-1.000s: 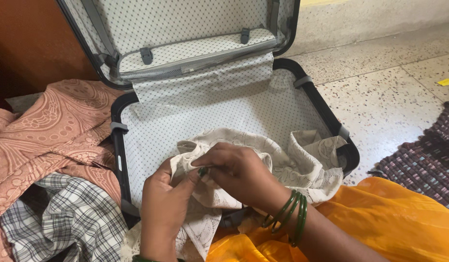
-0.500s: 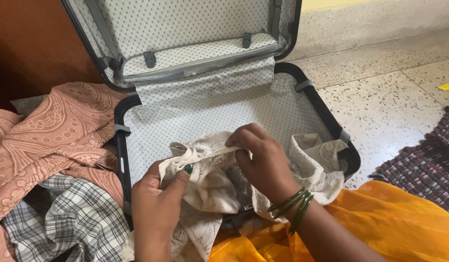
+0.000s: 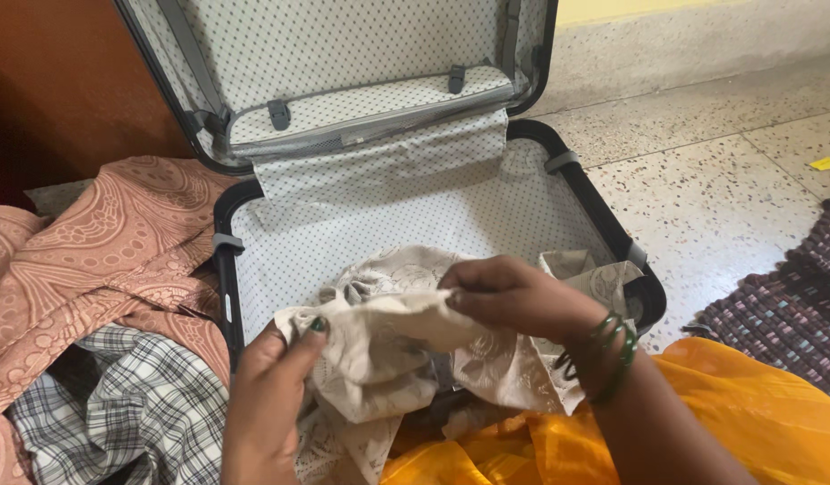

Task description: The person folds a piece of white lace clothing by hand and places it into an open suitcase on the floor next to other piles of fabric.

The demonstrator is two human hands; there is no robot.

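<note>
Right, we have the suitcase [image 3: 415,193] open flat on the speckled floor [image 3: 729,171], lid up, dotted lining showing. Left of the suitcase: pink patterned fabric [image 3: 92,269], with a checked cloth [image 3: 127,413] just below it. Right of the suitcase: a dark woven rug [image 3: 792,305]. Orange fabric [image 3: 702,422] sits at the suitcase's near edge, over our lap. Cream lace cloth [image 3: 406,350] is bunched over the suitcase's near rim, partly inside the lower half. Both our hands are closed on it: left hand [image 3: 271,395] pinches its left edge, thumb on top; right hand [image 3: 513,296] grips the upper fold. Green bangles [image 3: 603,355] on the right wrist.
</note>
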